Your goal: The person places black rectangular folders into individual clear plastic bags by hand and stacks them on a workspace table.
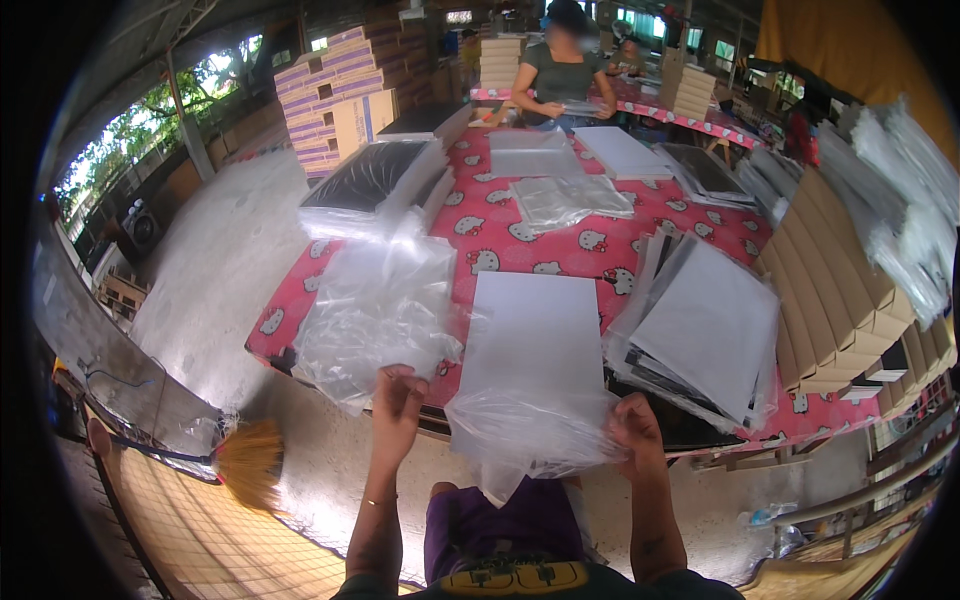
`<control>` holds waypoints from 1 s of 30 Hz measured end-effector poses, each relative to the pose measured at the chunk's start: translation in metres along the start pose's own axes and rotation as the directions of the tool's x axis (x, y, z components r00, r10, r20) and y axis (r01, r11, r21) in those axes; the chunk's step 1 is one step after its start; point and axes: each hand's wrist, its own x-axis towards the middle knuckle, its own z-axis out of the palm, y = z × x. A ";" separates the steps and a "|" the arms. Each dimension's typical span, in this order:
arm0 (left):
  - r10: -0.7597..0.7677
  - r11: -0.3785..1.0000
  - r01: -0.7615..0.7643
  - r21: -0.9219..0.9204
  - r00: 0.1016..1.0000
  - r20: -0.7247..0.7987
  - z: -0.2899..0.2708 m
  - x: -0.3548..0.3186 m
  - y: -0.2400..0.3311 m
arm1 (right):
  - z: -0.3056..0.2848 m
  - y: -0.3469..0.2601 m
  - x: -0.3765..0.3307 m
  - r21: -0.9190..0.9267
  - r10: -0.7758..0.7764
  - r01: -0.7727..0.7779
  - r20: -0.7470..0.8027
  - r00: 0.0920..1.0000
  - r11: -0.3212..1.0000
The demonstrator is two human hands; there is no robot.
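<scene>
Head view: red patterned table (500,250) across the middle; the white panel (537,330) reaches over its near edge, between a pile of clear bags (370,310) and a stack of wrapped panels (705,330)
White panel, handling: probably light and fairly stiff, corners likely easy to dent; best held by both long side edges, close to the lower end
Clear film (535,425), handling: looks thin and limp, likely slippery; best pinched at its rim, since a hard tug may tear it
White panel, look: flat, plain, rectangular, its lower end behind the film
Clear film, look: see-through, shiny, crinkled, bunched across the panel's lower end, a pointed corner hanging down; how far it encloses the panel I cannot tell
Right hand (637,430): fingers curled nearly closed, pinching the film's right side
Left hand (400,398): fingers loosely bent, thumb near fingertips, beside the bag pile; whether it grips anything I cannot tell
</scene>
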 end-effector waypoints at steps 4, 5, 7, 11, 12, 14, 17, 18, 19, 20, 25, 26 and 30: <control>0.260 0.921 -0.359 0.152 0.855 0.448 0.033 0.003 0.068 | 0.062 -0.029 0.029 -0.647 0.194 0.004 0.235 0.952 0.762; 0.319 0.891 -0.441 0.106 0.775 0.545 0.050 -0.002 0.077 | 0.075 -0.031 0.034 -0.684 0.274 0.011 0.307 0.912 0.730; 0.077 0.925 -0.311 0.216 0.713 0.697 0.060 -0.005 0.087 | 0.080 -0.028 0.034 -0.794 0.363 0.029 0.311 0.878 0.608; 0.137 0.971 -0.235 0.037 0.678 0.722 0.047 -0.003 0.073 | 0.070 -0.034 0.033 -0.996 0.237 0.079 0.067 0.969 -0.043; 0.188 0.962 -0.273 -0.008 0.644 0.742 0.041 0.000 0.072 | 0.051 -0.027 0.028 -0.983 0.140 0.059 0.035 0.990 -0.172; 0.142 0.872 -0.401 0.279 0.755 0.640 0.043 -0.002 0.076 | 0.035 -0.030 0.024 -0.934 -0.070 -0.024 0.001 0.998 -0.356; 0.138 0.587 -0.462 0.664 0.866 0.481 0.037 -0.009 0.055 | 0.020 -0.042 0.020 -0.880 -0.286 -0.128 0.009 0.958 -0.458; 0.121 0.529 -0.439 0.726 0.886 0.447 0.037 -0.010 0.053 | 0.020 -0.045 0.019 -0.884 -0.279 -0.143 -0.015 0.960 -0.445; 0.108 0.468 -0.411 0.782 0.905 0.411 0.036 -0.010 0.052 | 0.023 -0.049 0.019 -0.888 -0.271 -0.158 -0.039 0.962 -0.433; 0.157 0.402 -0.449 0.798 0.892 0.423 0.031 -0.007 0.051 | 0.025 -0.054 0.018 -0.891 -0.263 -0.173 -0.063 0.963 -0.420; 0.209 0.881 -0.351 0.317 0.890 0.406 -0.001 0.009 0.041 | 0.019 -0.074 0.008 -0.943 0.048 -0.187 -0.208 0.977 -0.274; 0.190 0.978 -0.210 0.006 0.895 0.403 -0.008 0.013 0.038 | 0.013 -0.071 0.006 -0.956 0.079 -0.174 -0.197 0.977 -0.236; -0.352 0.628 0.544 -0.556 0.836 0.421 -0.003 -0.025 0.038 | -0.010 -0.047 0.008 -0.795 0.059 0.025 0.076 0.995 0.606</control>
